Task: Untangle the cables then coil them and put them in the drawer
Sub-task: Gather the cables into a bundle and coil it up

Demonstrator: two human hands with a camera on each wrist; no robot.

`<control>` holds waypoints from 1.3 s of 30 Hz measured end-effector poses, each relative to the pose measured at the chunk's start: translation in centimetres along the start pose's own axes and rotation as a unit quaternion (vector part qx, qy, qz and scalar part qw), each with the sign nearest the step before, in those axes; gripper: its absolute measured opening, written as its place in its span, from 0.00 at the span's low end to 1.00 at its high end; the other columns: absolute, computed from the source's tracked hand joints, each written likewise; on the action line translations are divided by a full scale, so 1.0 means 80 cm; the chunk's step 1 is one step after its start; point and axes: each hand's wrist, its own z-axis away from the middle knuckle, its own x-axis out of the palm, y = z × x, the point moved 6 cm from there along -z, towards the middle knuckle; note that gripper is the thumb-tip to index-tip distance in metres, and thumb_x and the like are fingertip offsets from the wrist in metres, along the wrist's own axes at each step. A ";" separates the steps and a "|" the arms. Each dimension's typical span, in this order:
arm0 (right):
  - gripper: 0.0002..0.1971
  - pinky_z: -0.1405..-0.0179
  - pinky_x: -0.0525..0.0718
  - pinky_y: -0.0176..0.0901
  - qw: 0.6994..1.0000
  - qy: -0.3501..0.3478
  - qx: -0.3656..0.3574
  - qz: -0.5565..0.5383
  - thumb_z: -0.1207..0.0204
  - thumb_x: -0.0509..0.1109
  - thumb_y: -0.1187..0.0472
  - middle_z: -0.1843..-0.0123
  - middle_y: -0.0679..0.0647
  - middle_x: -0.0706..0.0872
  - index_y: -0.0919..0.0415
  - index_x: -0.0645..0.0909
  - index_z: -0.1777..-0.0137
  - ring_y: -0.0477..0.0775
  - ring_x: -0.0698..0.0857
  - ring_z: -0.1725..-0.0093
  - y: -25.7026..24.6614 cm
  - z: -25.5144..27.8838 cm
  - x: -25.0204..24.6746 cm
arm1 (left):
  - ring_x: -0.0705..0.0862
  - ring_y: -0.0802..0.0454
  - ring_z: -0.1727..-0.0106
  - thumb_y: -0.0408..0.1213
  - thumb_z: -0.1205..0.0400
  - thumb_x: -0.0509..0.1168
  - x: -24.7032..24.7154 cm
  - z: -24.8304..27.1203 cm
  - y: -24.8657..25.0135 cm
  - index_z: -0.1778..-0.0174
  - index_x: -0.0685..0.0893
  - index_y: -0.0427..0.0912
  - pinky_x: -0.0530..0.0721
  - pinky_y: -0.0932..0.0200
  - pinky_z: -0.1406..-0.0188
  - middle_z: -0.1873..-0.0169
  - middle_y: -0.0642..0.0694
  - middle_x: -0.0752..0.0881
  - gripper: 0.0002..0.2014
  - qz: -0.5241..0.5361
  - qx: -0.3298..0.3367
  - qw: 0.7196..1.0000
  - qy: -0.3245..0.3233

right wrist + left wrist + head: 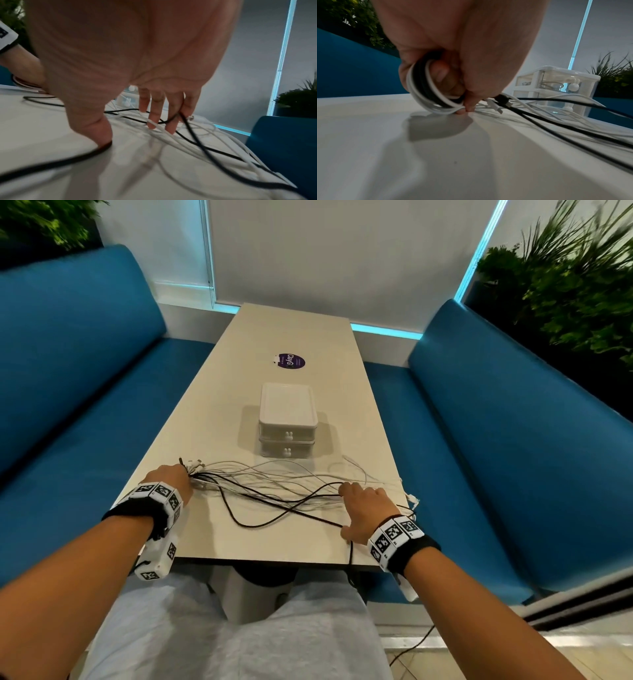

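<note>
Left hand [173, 478] round cables [274, 484], right hand [364, 508] flat atop

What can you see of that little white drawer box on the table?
The drawer box is white plastic with a flat lid and two stacked see-through drawers, each shut and fitted with a small white bunny-shaped knob. It stands upright mid-table, just beyond the cables. No hand touches it. Something thin lies inside the upper drawer, unclear what.
</note>
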 end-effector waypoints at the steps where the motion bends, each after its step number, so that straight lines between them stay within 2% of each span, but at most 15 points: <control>1: 0.37 0.37 0.76 0.57 1.000 0.003 -0.002 0.007 0.36 0.73 0.46 0.33 0.56 0.75 0.56 0.65 0.28 0.62 0.80 0.41 -0.001 -0.003 -0.001 | 0.82 0.40 0.61 0.33 0.17 0.59 -0.001 0.000 0.001 0.49 0.83 0.38 0.80 0.55 0.60 0.55 0.38 0.87 0.09 -0.003 -0.001 1.000 0.000; 4: 0.37 0.33 0.74 0.61 0.999 0.023 -0.025 -0.004 0.33 0.67 0.41 0.27 0.57 0.71 0.55 0.64 0.25 0.64 0.77 0.34 -0.017 -0.004 0.001 | 0.82 0.41 0.62 0.33 0.17 0.58 -0.001 0.000 0.001 0.52 0.82 0.38 0.79 0.56 0.63 0.62 0.41 0.83 0.07 0.000 -0.001 1.000 0.004; 6: 0.41 0.29 0.72 0.62 0.999 0.012 -0.038 0.007 0.34 0.65 0.38 0.22 0.57 0.67 0.54 0.62 0.22 0.64 0.74 0.29 -0.023 -0.003 0.011 | 0.82 0.41 0.62 0.33 0.17 0.59 -0.001 0.000 0.000 0.54 0.81 0.39 0.79 0.56 0.63 0.63 0.42 0.82 0.06 -0.003 -0.001 1.000 0.004; 9: 0.39 0.30 0.74 0.58 1.000 0.012 -0.007 0.010 0.32 0.70 0.52 0.21 0.56 0.65 0.55 0.59 0.20 0.63 0.76 0.31 -0.007 -0.003 0.016 | 0.83 0.40 0.62 0.33 0.18 0.60 -0.001 0.000 -0.001 0.52 0.82 0.38 0.79 0.56 0.63 0.61 0.41 0.83 0.07 -0.009 0.001 1.000 0.003; 12: 0.37 0.31 0.73 0.56 0.998 0.037 0.049 0.020 0.30 0.68 0.64 0.22 0.55 0.66 0.56 0.60 0.20 0.62 0.75 0.32 0.016 -0.006 0.010 | 0.83 0.40 0.62 0.34 0.18 0.60 -0.001 0.001 0.002 0.50 0.83 0.38 0.79 0.55 0.63 0.62 0.42 0.83 0.08 -0.018 0.010 1.000 -0.001; 15: 0.33 0.32 0.73 0.55 0.997 0.029 0.071 0.025 0.29 0.63 0.69 0.22 0.54 0.66 0.54 0.64 0.22 0.61 0.76 0.32 0.036 -0.010 -0.002 | 0.82 0.40 0.62 0.34 0.17 0.59 -0.002 0.002 0.003 0.54 0.81 0.39 0.79 0.56 0.62 0.61 0.40 0.84 0.06 -0.004 0.006 1.000 -0.001; 18: 0.28 0.38 0.79 0.55 0.991 0.029 0.122 0.038 0.26 0.60 0.70 0.27 0.54 0.71 0.54 0.69 0.25 0.62 0.80 0.38 0.078 -0.009 -0.020 | 0.82 0.39 0.61 0.35 0.16 0.58 -0.002 -0.003 0.001 0.52 0.81 0.39 0.79 0.55 0.60 0.57 0.38 0.87 0.07 0.017 0.003 1.000 0.007; 20: 0.24 0.42 0.81 0.56 0.985 0.045 0.159 0.059 0.25 0.60 0.69 0.31 0.55 0.74 0.53 0.72 0.29 0.61 0.81 0.40 0.111 -0.004 -0.031 | 0.82 0.39 0.60 0.36 0.15 0.57 -0.002 -0.004 -0.001 0.51 0.82 0.38 0.80 0.55 0.58 0.53 0.36 0.88 0.09 0.027 -0.002 1.000 0.009; 22: 0.20 0.44 0.81 0.55 0.977 0.046 0.194 0.081 0.24 0.63 0.66 0.34 0.54 0.75 0.52 0.73 0.32 0.61 0.81 0.40 0.148 0.008 -0.034 | 0.81 0.39 0.60 0.36 0.15 0.57 -0.002 -0.004 0.000 0.54 0.79 0.39 0.80 0.55 0.58 0.52 0.35 0.88 0.08 0.032 -0.005 0.999 0.010; 25: 0.24 0.50 0.80 0.54 0.959 0.039 0.269 0.076 0.24 0.70 0.60 0.34 0.52 0.73 0.51 0.69 0.30 0.61 0.82 0.42 0.206 0.031 -0.024 | 0.82 0.39 0.61 0.36 0.15 0.57 -0.004 -0.005 0.001 0.57 0.78 0.40 0.79 0.56 0.59 0.58 0.38 0.85 0.07 0.025 -0.006 1.000 0.009; 27: 0.27 0.57 0.80 0.51 0.951 0.027 0.302 0.060 0.25 0.73 0.57 0.33 0.52 0.73 0.53 0.66 0.30 0.61 0.85 0.46 0.224 0.041 -0.014 | 0.83 0.40 0.61 0.35 0.15 0.58 -0.004 -0.005 0.001 0.56 0.80 0.39 0.79 0.57 0.61 0.61 0.40 0.84 0.07 0.019 -0.008 1.000 -0.001; 30: 0.18 0.61 0.80 0.49 0.945 0.024 0.323 0.048 0.22 0.71 0.57 0.43 0.56 0.83 0.59 0.71 0.36 0.61 0.87 0.49 0.219 0.039 -0.004 | 0.83 0.40 0.61 0.35 0.15 0.59 -0.004 -0.006 0.000 0.52 0.82 0.38 0.79 0.56 0.61 0.58 0.39 0.86 0.08 0.014 -0.012 1.000 0.000; 33: 0.17 0.59 0.80 0.50 0.944 0.001 0.328 -0.040 0.21 0.70 0.55 0.43 0.60 0.83 0.61 0.73 0.38 0.64 0.84 0.44 0.214 0.030 0.019 | 0.82 0.40 0.61 0.35 0.15 0.59 -0.003 -0.006 0.000 0.51 0.83 0.36 0.79 0.56 0.60 0.55 0.37 0.88 0.09 0.012 -0.014 1.000 0.004; 36: 0.26 0.50 0.81 0.50 0.917 0.024 0.342 -0.202 0.29 0.79 0.53 0.38 0.62 0.82 0.62 0.74 0.36 0.65 0.82 0.40 0.219 0.026 0.040 | 0.82 0.40 0.62 0.35 0.15 0.59 -0.003 -0.006 -0.001 0.51 0.84 0.36 0.79 0.56 0.61 0.57 0.37 0.87 0.09 0.017 -0.013 1.000 0.005; 39: 0.39 0.37 0.80 0.52 0.880 0.070 0.334 -0.330 0.37 0.84 0.50 0.31 0.58 0.78 0.57 0.70 0.28 0.61 0.79 0.33 0.221 0.023 0.042 | 0.82 0.40 0.62 0.35 0.15 0.59 -0.003 -0.006 -0.002 0.51 0.84 0.36 0.79 0.56 0.61 0.55 0.36 0.88 0.09 0.019 -0.017 1.000 0.006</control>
